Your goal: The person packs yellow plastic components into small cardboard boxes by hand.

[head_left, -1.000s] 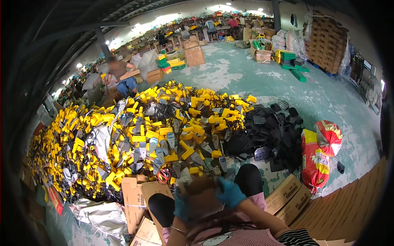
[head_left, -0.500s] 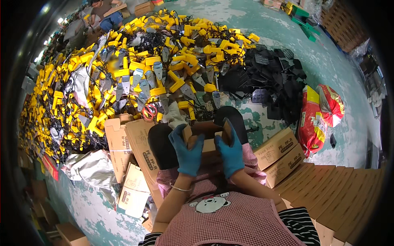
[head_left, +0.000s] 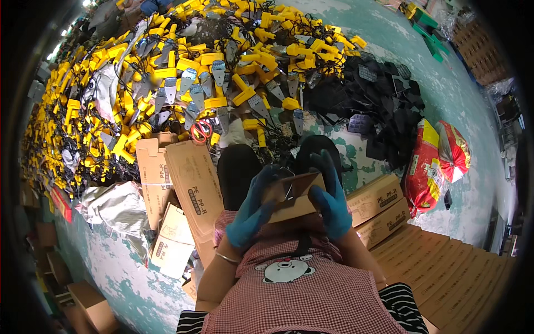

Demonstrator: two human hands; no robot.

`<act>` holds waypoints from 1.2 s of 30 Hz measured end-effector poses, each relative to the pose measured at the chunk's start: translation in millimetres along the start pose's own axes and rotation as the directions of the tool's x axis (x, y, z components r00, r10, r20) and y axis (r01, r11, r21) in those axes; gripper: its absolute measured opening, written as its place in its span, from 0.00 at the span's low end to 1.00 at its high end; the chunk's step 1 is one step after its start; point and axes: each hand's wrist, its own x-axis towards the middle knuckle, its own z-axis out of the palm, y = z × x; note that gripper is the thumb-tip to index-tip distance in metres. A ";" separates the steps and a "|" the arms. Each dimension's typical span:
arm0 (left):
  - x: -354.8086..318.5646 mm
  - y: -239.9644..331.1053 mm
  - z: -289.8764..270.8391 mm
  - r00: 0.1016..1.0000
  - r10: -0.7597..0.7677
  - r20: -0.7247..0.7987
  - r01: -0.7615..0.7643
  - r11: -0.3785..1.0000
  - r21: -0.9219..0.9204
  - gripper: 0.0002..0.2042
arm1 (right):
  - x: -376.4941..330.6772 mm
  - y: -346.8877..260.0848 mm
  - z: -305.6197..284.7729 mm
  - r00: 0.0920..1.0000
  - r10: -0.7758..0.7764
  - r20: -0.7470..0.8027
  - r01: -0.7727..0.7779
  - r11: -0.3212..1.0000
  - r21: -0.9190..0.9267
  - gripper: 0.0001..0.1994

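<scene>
Over my lap, between my knees, is a small brown cardboard box with its end opening towards me and a dark inside. My left hand, in a blue glove, grips the box's left side. On the right side, my blue-gloved right hand has its thumb against the box edge and its fingers up along the side. Whether anything lies inside the box I cannot make out.
Ahead spreads a big heap of yellow-handled tools with grey metal plates and black cords. Black plastic pieces lie right of it, then red-yellow sacks. Flattened cartons lean at my left; long boxes and stacked cartons line my right.
The box has turned and tilted between my hands, and its open end now faces up towards me. Both hands have shifted with it, the right one outward. The view has moved slightly.
</scene>
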 end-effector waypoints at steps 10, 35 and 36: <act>5.1 -4.5 -12.4 0.975 0.198 0.099 -0.220 0.821 0.526 0.26 | 2.3 26.5 -6.5 1.000 0.003 -0.001 -0.003 0.987 0.163 0.13; -3.2 11.1 -47.4 0.909 0.326 0.261 -0.369 0.336 0.867 0.39 | 47.7 -47.6 15.3 0.912 0.237 0.334 0.238 0.356 -0.904 0.24; -8.5 16.2 -54.7 0.917 0.336 0.215 -0.341 0.382 0.859 0.39 | 46.9 -55.3 12.7 0.889 0.177 0.423 0.216 0.653 -0.726 0.25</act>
